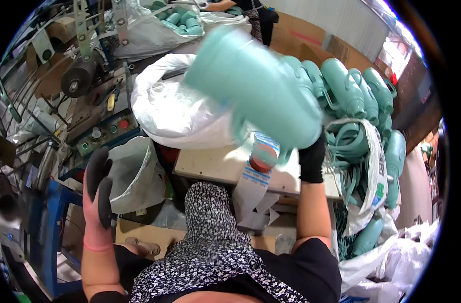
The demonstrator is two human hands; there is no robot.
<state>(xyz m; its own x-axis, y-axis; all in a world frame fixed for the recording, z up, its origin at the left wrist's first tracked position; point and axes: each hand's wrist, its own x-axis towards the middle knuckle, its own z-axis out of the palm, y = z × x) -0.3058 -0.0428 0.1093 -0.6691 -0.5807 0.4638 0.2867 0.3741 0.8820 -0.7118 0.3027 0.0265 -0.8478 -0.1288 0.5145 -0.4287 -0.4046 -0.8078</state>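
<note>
A mint-green plastic jug body [261,91] with a handle is tilted above the table, blurred by motion. My right hand [312,159], in a black glove, grips its lower right end; the fingers are partly hidden behind it. Off to the left, my left hand [97,187] wears a pink glove with dark grey coating. It is raised with thumb and fingers apart, holding nothing. Below the jug body, a round orange-red object [263,158] rests on a strip of printed labels [249,188] that hangs over the front edge of the pale table [205,164].
A large white bag [144,108] stands beyond the table. More green jug bodies [341,86] and a sack [379,171] of green handles crowd the right. Machinery with a button panel [99,136] and an open white sack [134,174] are at left. Another person [253,15] works at the back.
</note>
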